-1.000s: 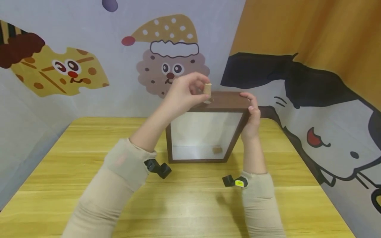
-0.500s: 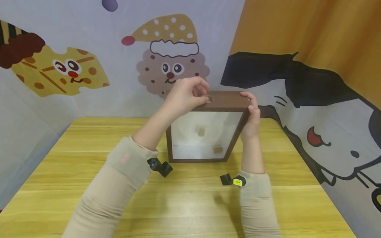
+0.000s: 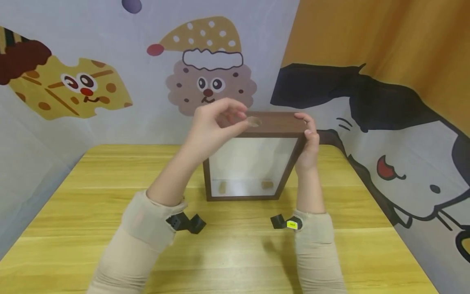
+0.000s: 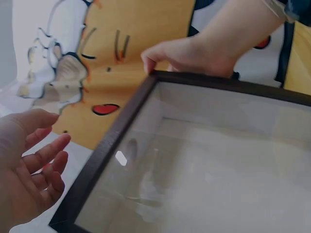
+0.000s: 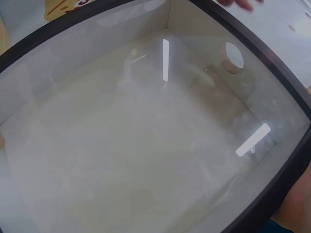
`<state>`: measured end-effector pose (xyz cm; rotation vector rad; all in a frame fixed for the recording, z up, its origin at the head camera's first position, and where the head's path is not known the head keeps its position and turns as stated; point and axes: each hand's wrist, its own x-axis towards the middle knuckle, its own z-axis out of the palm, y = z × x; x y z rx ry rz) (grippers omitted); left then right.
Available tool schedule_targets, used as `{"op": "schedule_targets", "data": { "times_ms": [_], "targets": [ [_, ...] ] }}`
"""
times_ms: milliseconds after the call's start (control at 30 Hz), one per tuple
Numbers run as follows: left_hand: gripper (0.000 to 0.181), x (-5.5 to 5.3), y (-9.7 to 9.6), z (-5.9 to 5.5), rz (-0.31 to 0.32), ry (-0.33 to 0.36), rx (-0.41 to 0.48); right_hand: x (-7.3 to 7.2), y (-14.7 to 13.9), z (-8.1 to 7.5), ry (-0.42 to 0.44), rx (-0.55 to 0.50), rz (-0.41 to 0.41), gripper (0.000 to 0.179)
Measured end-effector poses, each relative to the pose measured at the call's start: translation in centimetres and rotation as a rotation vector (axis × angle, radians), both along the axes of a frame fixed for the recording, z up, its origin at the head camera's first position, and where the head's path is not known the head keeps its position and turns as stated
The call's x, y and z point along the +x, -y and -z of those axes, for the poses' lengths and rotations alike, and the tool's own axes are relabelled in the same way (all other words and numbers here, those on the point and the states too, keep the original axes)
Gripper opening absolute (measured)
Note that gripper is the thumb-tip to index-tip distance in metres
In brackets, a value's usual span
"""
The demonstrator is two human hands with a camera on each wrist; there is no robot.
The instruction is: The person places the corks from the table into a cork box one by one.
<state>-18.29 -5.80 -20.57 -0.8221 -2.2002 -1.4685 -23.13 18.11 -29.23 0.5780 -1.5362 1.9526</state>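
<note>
Far left of the left hand [image 3: 216, 128], a cheese drawing [image 3: 104, 87] on the wall, next to a dark red shape [image 3: 27, 59] cut off by the edge of the head view. Below that hand, a beige sleeve [image 3: 145, 224] running out of view at the bottom, with a black gadget [image 3: 178, 221] at the cuff. Left hand relaxed, holding nothing, fingers loosely bent; behind it, the lower part of a biscuit drawing [image 3: 209, 77] and the upper left corner of the box [image 3: 280, 123], both hidden. At the thumb tip, a round hole [image 3: 254, 121] in the box top, partly covered; touching or just apart, impossible to tell.

Below and right of the left hand, the see-through front of the box, standing on a wooden table [image 3: 235, 253]. Inside, low down under the left hand, a small tan block [image 3: 222, 187], taller than wide; to its right, towards the right hand [image 3: 309, 145], a second block [image 3: 267, 185], wider than tall. Both hazy behind the pane, with blurred outlines.

Right hand gripping the upper right corner of the box, fingers over the top edge, partly hidden behind the side. Right of it, a black-and-white animal drawing [image 3: 415, 163], cut off at the edge.
</note>
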Motion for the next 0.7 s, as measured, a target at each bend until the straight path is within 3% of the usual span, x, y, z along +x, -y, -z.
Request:
{"op": "schedule_targets", "data": {
  "times_ms": [167, 333, 500, 700],
  "targets": [
    [0.022, 2.1, 1.5, 1.4, -0.002, -0.092, 0.119, 0.0, 0.0, -0.1, 0.001, 0.01, 0.015, 0.045],
    [0.02, 3.3, 3.4, 3.7, -0.025, -0.153, 0.18, -0.1, -0.1, 0.0, 0.0, 0.018, 0.035, 0.045],
    [0.02, 3.8, 5.6, 6.5, -0.083, -0.125, 0.194, -0.1, 0.1, 0.2, -0.006, 0.032, 0.077, 0.048],
    [0.016, 4.2, 8.8, 9.5, -0.171, -0.027, 0.213, -0.3, 0.1, 0.5, 0.01, 0.06, 0.106, 0.051]
  ]
}}
